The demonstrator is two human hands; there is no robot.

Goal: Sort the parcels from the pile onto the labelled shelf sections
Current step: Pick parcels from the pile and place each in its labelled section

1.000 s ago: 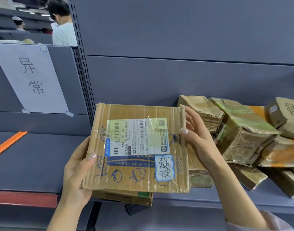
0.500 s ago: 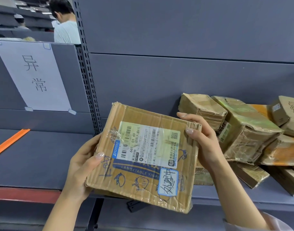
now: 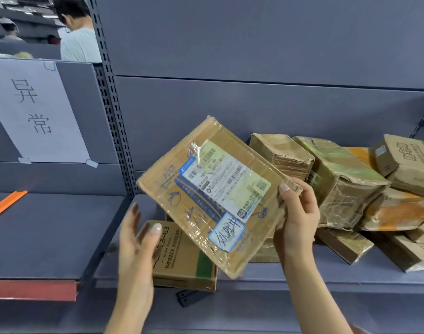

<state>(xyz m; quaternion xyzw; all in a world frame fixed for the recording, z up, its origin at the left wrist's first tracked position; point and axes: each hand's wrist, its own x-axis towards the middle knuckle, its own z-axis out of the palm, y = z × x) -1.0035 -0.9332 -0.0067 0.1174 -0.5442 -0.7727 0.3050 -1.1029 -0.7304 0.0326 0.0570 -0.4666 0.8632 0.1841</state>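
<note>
A flat taped cardboard parcel [image 3: 213, 196] with a white shipping label and a blue handwritten sticker hangs tilted above the grey shelf [image 3: 302, 273]. My right hand [image 3: 296, 213] grips its right corner, thumb on top. My left hand [image 3: 138, 242] is off the parcel, fingers spread and relaxed, just below its left edge. Under it lies a small brown box with a green stripe [image 3: 184, 259]. The pile of worn parcels [image 3: 345, 186] sits to the right on the same shelf.
A paper sign with two handwritten characters [image 3: 35, 112] is taped to the left shelf section's back panel. That section's shelf [image 3: 49, 232] carries an orange strip [image 3: 6, 204]. A perforated upright [image 3: 112, 116] divides the sections. A person stands behind the shelving [image 3: 78, 37].
My left hand has let go of the parcel and dropped away. The parcel has rotated clockwise and moved right, held by my right hand alone, uncovering the green-striped box.
</note>
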